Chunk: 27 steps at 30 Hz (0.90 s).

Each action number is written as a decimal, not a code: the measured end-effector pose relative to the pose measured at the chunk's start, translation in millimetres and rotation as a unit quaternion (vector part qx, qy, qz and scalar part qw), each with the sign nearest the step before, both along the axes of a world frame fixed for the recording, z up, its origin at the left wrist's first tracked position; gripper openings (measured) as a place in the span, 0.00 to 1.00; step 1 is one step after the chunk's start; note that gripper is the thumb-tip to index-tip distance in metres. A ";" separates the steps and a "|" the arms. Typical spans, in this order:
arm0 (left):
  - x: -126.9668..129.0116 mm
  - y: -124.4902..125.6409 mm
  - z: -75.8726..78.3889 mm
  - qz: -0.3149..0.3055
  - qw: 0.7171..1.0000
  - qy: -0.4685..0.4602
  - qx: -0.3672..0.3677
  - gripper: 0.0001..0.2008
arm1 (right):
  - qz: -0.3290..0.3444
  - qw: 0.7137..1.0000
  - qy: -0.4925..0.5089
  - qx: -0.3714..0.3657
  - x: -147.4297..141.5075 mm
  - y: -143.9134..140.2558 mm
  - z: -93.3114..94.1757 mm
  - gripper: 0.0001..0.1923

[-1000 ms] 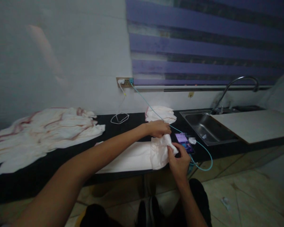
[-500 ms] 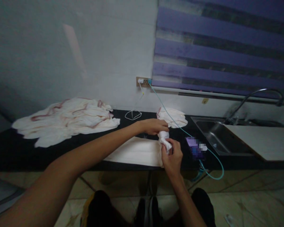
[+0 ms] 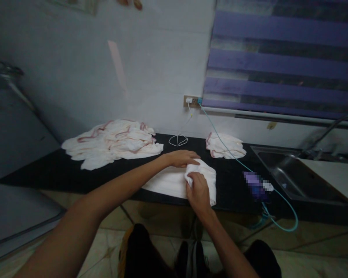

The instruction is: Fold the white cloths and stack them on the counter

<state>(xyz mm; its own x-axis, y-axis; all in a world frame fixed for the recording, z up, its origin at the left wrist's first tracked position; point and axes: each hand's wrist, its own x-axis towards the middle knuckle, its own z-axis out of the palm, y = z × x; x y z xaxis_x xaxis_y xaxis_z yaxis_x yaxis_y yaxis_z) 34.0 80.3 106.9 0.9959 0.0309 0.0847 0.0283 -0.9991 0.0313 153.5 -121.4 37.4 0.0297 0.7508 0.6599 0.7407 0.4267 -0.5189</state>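
a white cloth was spread on the black counter, near its front edge. its right end was gripped by the right hand, fingers closed on a fold. the left hand was laid on the cloth's far edge, seemingly flat with fingers apart, though blurred. a phone lay to the right.

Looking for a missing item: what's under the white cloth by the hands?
Only the black counter shows around the cloth. Both hands press it; anything beneath is hidden.

White cloth soft, matt; black counter smooth; sink dull metal.
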 end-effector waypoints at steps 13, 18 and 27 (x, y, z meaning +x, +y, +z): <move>-37.4 7.1 -48.4 0.214 0.969 0.050 -0.115 0.48 | 0.105 0.991 -0.027 -0.083 -7.5 8.6 -36.1 0.24; -21.5 -23.3 -48.7 0.296 0.939 -0.109 -0.134 0.37 | 0.010 1.000 0.012 -0.021 16.2 21.9 -14.3 0.24; 11.4 -117.6 -137.0 0.496 0.853 -0.158 -0.040 0.31 | -0.088 0.953 -0.170 -0.235 47.5 37.5 -40.5 0.29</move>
